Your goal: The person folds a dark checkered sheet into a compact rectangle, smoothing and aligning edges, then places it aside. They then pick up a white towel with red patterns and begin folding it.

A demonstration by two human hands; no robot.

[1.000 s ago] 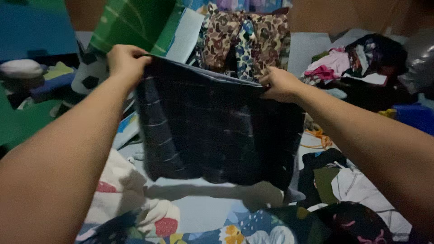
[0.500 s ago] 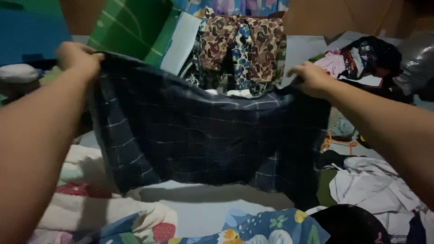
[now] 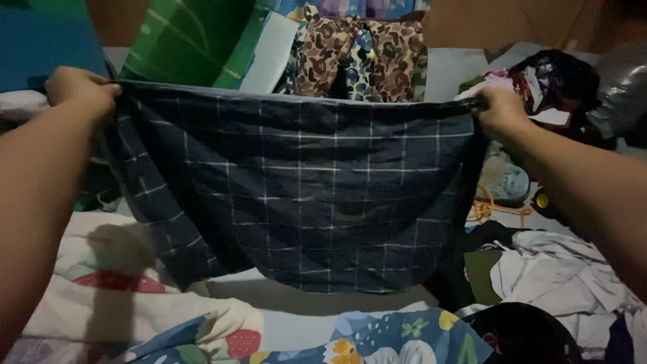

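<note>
Checked cloth [image 3: 303, 195]: dark navy, thin white grid lines; stretched wide, top edge taut, hanging sagging above the bed [image 3: 296, 317].

A pale sheet [image 3: 303, 317] covers the flat place at the bottom of the picture, and all the things lie on it. At the lower left lies a cream blanket with red strawberries [image 3: 128, 296]. At the bottom middle lies a blue cloth with flowers [image 3: 397, 337]. At the lower right sits a crumpled white cloth [image 3: 559, 276], with a dark cloth [image 3: 526, 330] just below it. At the right middle lies an orange cord [image 3: 488, 210], near a small yellow ball [image 3: 541, 201]. At the upper right is a heap of dark and pink clothes [image 3: 539, 77].
</note>
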